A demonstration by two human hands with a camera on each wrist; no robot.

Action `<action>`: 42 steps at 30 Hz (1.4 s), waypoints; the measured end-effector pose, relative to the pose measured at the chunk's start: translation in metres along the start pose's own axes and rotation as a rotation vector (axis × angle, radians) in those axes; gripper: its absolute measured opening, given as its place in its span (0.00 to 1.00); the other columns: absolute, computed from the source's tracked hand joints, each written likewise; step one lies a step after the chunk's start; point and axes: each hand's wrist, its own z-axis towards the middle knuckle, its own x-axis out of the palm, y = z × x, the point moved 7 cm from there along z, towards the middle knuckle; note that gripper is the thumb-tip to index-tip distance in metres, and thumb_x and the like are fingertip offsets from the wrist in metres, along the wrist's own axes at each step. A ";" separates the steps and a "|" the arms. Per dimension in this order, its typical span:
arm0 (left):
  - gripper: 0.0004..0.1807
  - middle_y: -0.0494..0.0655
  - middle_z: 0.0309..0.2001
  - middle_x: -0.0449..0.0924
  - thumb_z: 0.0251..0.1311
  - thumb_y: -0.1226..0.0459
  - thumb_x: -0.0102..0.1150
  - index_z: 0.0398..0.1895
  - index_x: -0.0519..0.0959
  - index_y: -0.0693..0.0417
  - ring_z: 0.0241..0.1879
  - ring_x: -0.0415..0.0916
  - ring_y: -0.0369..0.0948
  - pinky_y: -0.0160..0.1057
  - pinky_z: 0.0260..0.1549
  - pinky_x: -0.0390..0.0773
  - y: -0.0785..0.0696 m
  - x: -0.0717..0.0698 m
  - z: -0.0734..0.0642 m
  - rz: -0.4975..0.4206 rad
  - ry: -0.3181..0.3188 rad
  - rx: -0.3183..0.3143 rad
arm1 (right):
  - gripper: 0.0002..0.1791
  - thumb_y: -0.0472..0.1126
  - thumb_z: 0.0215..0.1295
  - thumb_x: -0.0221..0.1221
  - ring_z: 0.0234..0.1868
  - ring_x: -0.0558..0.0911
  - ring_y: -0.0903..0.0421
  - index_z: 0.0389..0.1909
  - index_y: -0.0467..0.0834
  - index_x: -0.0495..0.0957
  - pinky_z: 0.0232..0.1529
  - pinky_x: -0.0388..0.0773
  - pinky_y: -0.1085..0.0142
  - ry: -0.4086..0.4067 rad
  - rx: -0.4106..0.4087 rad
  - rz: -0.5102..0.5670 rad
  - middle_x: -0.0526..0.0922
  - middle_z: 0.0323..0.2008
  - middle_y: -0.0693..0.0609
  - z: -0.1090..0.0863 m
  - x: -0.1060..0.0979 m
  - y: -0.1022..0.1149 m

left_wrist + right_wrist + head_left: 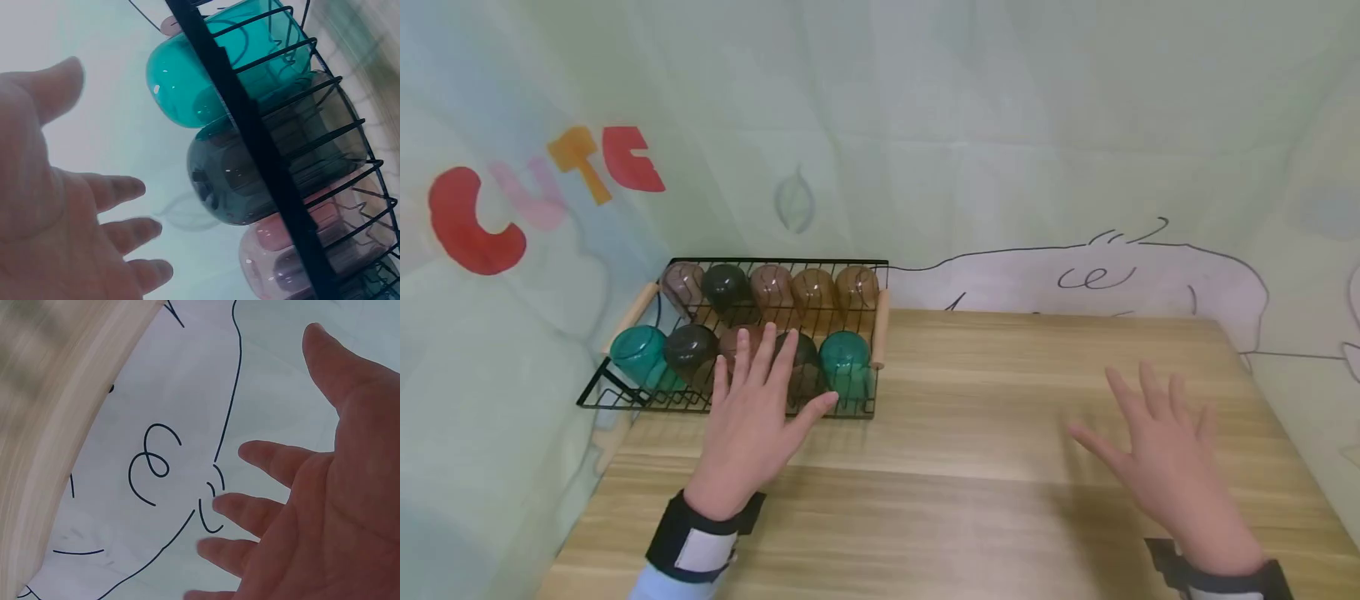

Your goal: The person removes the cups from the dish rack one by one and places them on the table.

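Observation:
A black wire rack with wooden handles stands at the back left of the table, holding two rows of tinted glass cups. Teal cups sit at both ends of the front row, with dark grey and pinkish ones between. Amber and brownish cups fill much of the back row. My left hand hovers in front of the rack, fingers spread, covering part of the front row. In the left wrist view its palm holds nothing. Over the table's right side my right hand is spread out, also holding nothing.
The light wooden table runs to the right of the rack. Behind it and at both sides hangs a pale printed cloth with coloured letters at left and an outlined animal along the back edge.

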 end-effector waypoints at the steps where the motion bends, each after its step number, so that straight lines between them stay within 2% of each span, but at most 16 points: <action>1: 0.48 0.49 0.73 0.34 0.57 0.29 0.37 0.74 0.42 0.43 0.69 0.22 0.48 0.57 0.63 0.31 -0.001 -0.001 0.001 -0.015 -0.007 0.007 | 0.49 0.71 0.60 0.47 0.66 0.25 0.39 0.74 0.49 0.43 0.55 0.15 0.41 -0.001 -0.003 0.009 0.31 0.71 0.42 -0.001 0.000 0.000; 4: 0.47 0.52 0.73 0.34 0.57 0.34 0.47 0.74 0.46 0.45 0.68 0.21 0.49 0.57 0.63 0.35 -0.006 -0.005 0.005 -0.051 -0.037 0.044 | 0.48 0.70 0.60 0.49 0.67 0.28 0.37 0.73 0.47 0.46 0.58 0.18 0.41 -0.002 -0.012 0.043 0.34 0.71 0.39 -0.003 0.000 0.002; 8: 0.47 0.54 0.72 0.39 0.53 0.46 0.63 0.73 0.52 0.45 0.69 0.23 0.51 0.60 0.62 0.41 -0.018 -0.012 0.013 -0.057 -0.064 0.133 | 0.46 0.68 0.61 0.50 0.67 0.32 0.35 0.71 0.43 0.52 0.61 0.23 0.41 -0.010 -0.027 0.069 0.40 0.70 0.35 -0.005 -0.002 0.007; 12: 0.44 0.54 0.71 0.46 0.50 0.54 0.68 0.71 0.58 0.44 0.70 0.29 0.50 0.60 0.62 0.45 -0.032 -0.012 0.024 -0.030 -0.022 0.208 | 0.45 0.69 0.61 0.49 0.68 0.39 0.34 0.70 0.43 0.56 0.61 0.36 0.36 -0.014 -0.043 0.093 0.44 0.70 0.36 -0.005 -0.001 0.016; 16: 0.42 0.54 0.70 0.50 0.48 0.58 0.69 0.69 0.61 0.43 0.70 0.36 0.51 0.58 0.62 0.46 -0.044 -0.004 0.034 0.003 0.079 0.239 | 0.45 0.70 0.60 0.48 0.68 0.44 0.36 0.70 0.46 0.57 0.58 0.46 0.34 -0.008 -0.059 0.117 0.46 0.70 0.39 -0.003 0.007 0.025; 21: 0.43 0.55 0.70 0.50 0.43 0.66 0.71 0.67 0.64 0.43 0.69 0.37 0.54 0.58 0.62 0.46 -0.052 0.009 0.045 0.034 0.162 0.252 | 0.43 0.69 0.61 0.49 0.68 0.46 0.36 0.70 0.46 0.56 0.58 0.47 0.34 -0.015 -0.085 0.162 0.47 0.70 0.39 -0.001 0.020 0.034; 28: 0.43 0.55 0.70 0.51 0.40 0.77 0.64 0.64 0.68 0.43 0.69 0.39 0.56 0.57 0.62 0.48 -0.057 0.019 0.051 0.054 0.183 0.259 | 0.42 0.68 0.61 0.50 0.68 0.47 0.36 0.68 0.45 0.59 0.59 0.47 0.35 -0.038 -0.123 0.178 0.50 0.69 0.37 -0.001 0.034 0.041; 34: 0.40 0.55 0.68 0.55 0.40 0.78 0.63 0.62 0.70 0.45 0.67 0.46 0.56 0.56 0.62 0.50 -0.057 0.029 0.052 0.060 0.221 0.268 | 0.41 0.66 0.60 0.53 0.66 0.51 0.35 0.67 0.45 0.61 0.59 0.49 0.35 -0.036 -0.134 0.173 0.53 0.68 0.37 -0.002 0.043 0.045; 42: 0.39 0.56 0.66 0.58 0.42 0.79 0.60 0.62 0.69 0.47 0.65 0.53 0.55 0.54 0.60 0.57 -0.057 0.032 0.053 0.069 0.217 0.294 | 0.41 0.66 0.60 0.53 0.66 0.52 0.36 0.67 0.45 0.61 0.58 0.52 0.36 -0.015 -0.124 0.188 0.54 0.68 0.37 0.000 0.048 0.044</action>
